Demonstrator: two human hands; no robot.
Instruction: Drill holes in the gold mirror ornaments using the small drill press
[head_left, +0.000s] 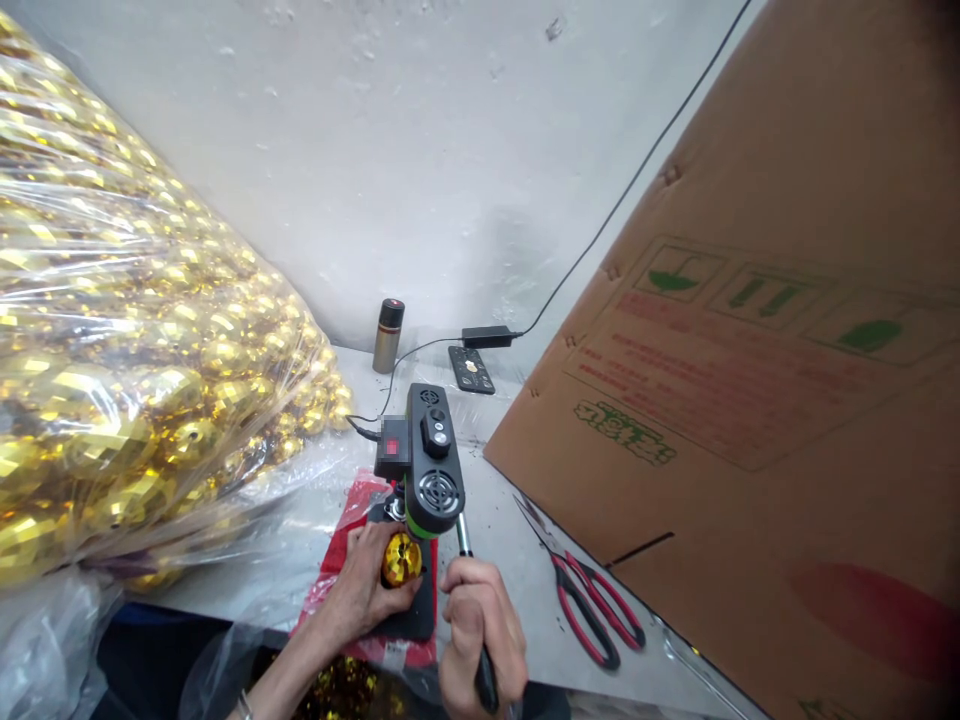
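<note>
A small black bench drill press (433, 455) stands at the front of the table, its top housing vented and edged in green. Beneath its head, my left hand (364, 585) has thumb and fingers closed around a gold faceted ball (403, 562), which sits over the dark base plate (409, 625). My right hand (484, 625) is wrapped around the black-gripped lever (487, 685) on the machine's right side. The head hides where the drill tip is relative to the ball. Under the base lies red plastic wrapping (330, 565).
A clear bag of gold faceted balls (150, 400) bulges at left. Red-handled scissors (592, 610) lie beside a big cardboard carton (750, 350) at right. Behind stand a flask (388, 335), a phone (471, 370) and a power adapter (487, 336). More gold pieces (349, 690) are below the table edge.
</note>
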